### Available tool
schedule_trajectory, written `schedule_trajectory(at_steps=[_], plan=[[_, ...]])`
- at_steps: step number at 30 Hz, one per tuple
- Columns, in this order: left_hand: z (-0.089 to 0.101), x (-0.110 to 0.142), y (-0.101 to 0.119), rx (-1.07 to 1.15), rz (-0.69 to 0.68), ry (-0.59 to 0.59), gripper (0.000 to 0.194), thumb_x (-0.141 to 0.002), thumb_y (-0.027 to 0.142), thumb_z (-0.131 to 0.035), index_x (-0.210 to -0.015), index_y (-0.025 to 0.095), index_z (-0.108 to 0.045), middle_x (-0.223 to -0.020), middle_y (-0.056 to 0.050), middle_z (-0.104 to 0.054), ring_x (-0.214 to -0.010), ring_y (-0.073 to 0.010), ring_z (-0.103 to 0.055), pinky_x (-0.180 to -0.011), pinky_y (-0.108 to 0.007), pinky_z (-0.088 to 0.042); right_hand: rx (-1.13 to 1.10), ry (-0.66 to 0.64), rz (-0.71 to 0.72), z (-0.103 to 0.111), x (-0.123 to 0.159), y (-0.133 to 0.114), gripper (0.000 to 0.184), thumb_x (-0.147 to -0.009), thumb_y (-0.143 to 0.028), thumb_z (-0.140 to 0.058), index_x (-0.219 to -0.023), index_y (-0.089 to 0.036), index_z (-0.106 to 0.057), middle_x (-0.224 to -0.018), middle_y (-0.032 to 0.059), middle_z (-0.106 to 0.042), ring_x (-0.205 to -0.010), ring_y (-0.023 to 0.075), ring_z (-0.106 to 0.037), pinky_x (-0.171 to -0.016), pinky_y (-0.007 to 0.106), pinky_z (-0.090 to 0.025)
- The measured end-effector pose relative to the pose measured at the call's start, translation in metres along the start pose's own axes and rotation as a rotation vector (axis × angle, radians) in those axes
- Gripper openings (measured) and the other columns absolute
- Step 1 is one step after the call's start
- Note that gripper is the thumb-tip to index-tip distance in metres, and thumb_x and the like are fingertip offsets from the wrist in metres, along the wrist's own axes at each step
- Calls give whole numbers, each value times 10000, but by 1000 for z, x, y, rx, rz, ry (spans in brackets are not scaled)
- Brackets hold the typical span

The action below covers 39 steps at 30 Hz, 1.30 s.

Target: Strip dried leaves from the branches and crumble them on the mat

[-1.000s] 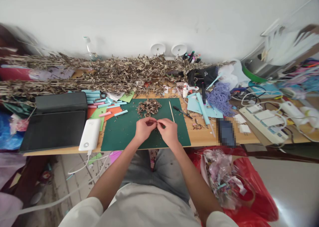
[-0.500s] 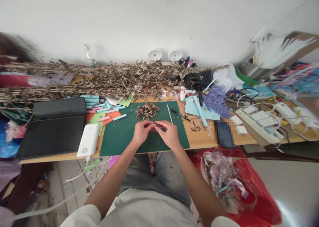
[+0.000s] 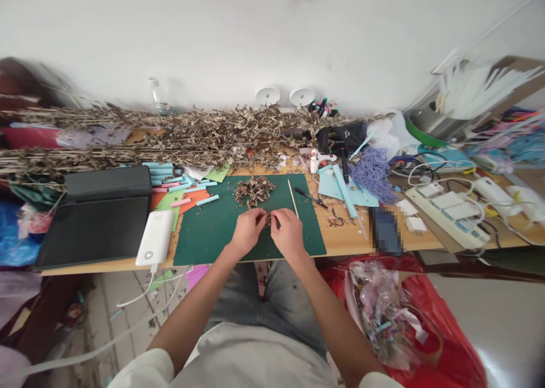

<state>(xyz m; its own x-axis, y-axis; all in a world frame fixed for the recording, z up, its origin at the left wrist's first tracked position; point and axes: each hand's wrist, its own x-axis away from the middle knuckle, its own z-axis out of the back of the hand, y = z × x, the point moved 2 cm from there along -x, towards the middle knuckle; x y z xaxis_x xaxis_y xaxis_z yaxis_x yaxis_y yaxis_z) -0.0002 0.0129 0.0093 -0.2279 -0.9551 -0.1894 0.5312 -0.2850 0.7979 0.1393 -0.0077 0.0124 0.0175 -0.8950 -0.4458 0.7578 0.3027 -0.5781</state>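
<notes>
My left hand (image 3: 248, 230) and my right hand (image 3: 288, 232) meet over the dark green cutting mat (image 3: 204, 232), fingers pinched together on a small clump of dried brown leaves (image 3: 268, 220) held between them. Just beyond the hands a loose pile of dried leaf bits (image 3: 254, 188) lies on the mat. A thin wooden stick (image 3: 292, 197) rests on the mat to the right of the pile. Small black scissors (image 3: 310, 197) lie at the mat's right edge.
Long dried leafy branches (image 3: 170, 132) stretch across the back of the wooden desk. A black case (image 3: 93, 220) and white power bank (image 3: 154, 238) sit left. Paper rolls, a glue gun (image 3: 319, 158), purple cord (image 3: 372, 172) and a power strip (image 3: 447, 212) crowd the right. A red bag (image 3: 426, 325) stands below.
Both hands stayed together over the mat, shifting slightly nearer to me and lower, fingers still working the small leaf clump. The camera view moved a little.
</notes>
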Motion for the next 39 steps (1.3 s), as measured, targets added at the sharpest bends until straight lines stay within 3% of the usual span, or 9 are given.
schedule_trajectory(at_steps=[9,13,20,26,31,39], plan=[[8,3,-14,-307,-166,57,267,-938,260,-501,-1150,176,-641,-974,-93,-695,-893,-211,-639,-805,-321,-514,56,-128,-35,7,-2,13,219,-913,-186,-494,-893,-207,-711,-917,73,-683,-896,222,-605,-831,335,-480],[23,-6,-23,-444,-171,121,248,-932,257,-506,-1102,172,-666,-970,-97,-664,-939,-230,-598,-845,-346,-508,126,-162,-26,11,-14,10,234,-937,-288,-495,-947,-200,-712,-937,86,-652,-938,230,-573,-870,336,-455],[26,-29,-33,-630,-211,35,187,-864,231,-598,-1014,183,-700,-980,-103,-602,-972,-258,-526,-861,-376,-503,312,-307,-21,-14,-59,14,182,-892,-270,-576,-1004,-208,-704,-914,85,-637,-911,232,-562,-803,316,-442],[28,-34,-33,-563,-202,95,144,-884,212,-554,-891,178,-693,-946,-111,-624,-954,-257,-540,-854,-390,-491,322,-332,16,-32,-70,19,104,-853,-223,-627,-878,-188,-722,-909,114,-622,-927,248,-553,-809,336,-446],[44,-35,-40,-394,-122,188,173,-907,245,-521,-941,192,-683,-928,-97,-693,-887,-245,-613,-802,-359,-481,182,-215,15,-22,-69,27,148,-880,-192,-577,-896,-199,-724,-909,90,-647,-861,213,-594,-778,314,-458],[63,-50,-41,-181,28,295,157,-851,296,-579,-868,183,-688,-787,-60,-696,-679,-186,-618,-675,-291,-463,88,-283,45,-18,-79,18,162,-883,-175,-565,-904,-207,-722,-872,67,-696,-791,188,-632,-725,281,-449]])
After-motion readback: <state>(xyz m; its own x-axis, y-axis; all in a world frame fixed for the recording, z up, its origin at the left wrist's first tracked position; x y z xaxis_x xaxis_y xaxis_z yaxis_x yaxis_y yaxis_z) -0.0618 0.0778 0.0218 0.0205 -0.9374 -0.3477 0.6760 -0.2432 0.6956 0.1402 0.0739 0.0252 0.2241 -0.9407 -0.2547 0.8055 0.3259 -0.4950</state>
